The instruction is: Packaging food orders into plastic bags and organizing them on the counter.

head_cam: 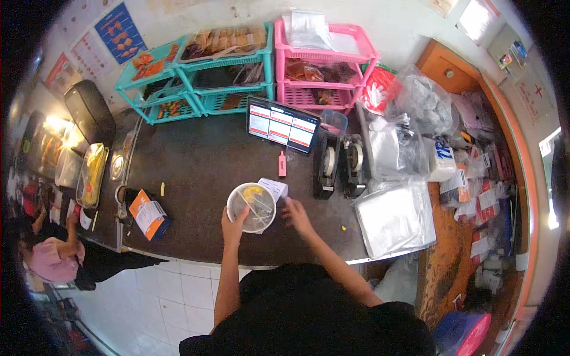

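A round white tub (257, 213) with a clear lid stands on the dark counter in front of me; something yellow shows through the lid. My left hand (234, 228) grips its left side, thumb over the rim. A white paper slip (277, 188) with print sticks out behind the tub's far right edge. Just right of the tub, my right hand (297, 218) is held with fingers apart and nothing in it. Beyond the slip lies a pink highlighter (282, 164), below a tablet (282, 124) with a lit screen.
Two black tape dispensers (327, 167) and stacked clear plastic bags (396, 218) are on the right. Teal racks (267, 58) and pink racks (320, 82) line the wall. An orange and blue packet (149, 216) lies left. A person in pink (51, 260) works at far left.
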`<action>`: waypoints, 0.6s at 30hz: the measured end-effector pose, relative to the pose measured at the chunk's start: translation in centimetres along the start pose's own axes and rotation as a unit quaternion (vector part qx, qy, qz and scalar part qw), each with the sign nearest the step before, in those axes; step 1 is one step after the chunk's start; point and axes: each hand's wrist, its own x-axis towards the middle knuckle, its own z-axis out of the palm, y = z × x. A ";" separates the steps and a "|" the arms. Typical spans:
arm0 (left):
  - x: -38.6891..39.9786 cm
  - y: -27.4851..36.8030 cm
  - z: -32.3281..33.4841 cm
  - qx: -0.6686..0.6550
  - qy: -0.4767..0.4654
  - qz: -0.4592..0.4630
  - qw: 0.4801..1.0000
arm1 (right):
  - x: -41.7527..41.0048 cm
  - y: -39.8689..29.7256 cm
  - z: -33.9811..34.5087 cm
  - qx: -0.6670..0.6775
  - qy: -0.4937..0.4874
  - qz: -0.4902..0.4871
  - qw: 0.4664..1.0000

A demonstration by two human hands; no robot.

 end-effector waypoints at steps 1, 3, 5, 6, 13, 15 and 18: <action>-0.2 0.2 0.2 0.022 -0.009 0.014 1.000 | 1.7 1.1 1.0 -0.019 -0.003 -0.025 0.999; -0.4 0.5 0.6 0.008 -0.021 0.016 1.000 | 4.7 2.7 2.5 -0.046 0.033 -0.087 0.995; -0.4 -0.2 0.2 -0.009 -0.021 0.015 1.000 | 4.9 2.3 3.8 -0.079 0.057 -0.145 0.985; -0.3 -1.0 -0.7 -0.023 -0.011 0.020 0.999 | 3.2 0.6 5.0 -0.001 0.059 -0.224 0.973; -0.3 -1.2 -1.2 -0.024 0.054 0.002 0.998 | -0.6 -3.4 -1.4 0.077 0.139 -0.250 0.955; 0.0 0.9 0.2 0.006 0.030 -0.004 1.000 | 0.8 0.7 -4.5 -0.094 0.093 -0.269 0.954; 0.2 2.1 -0.1 0.040 0.012 0.009 0.999 | -0.6 2.4 -4.7 -0.390 0.045 -0.164 0.905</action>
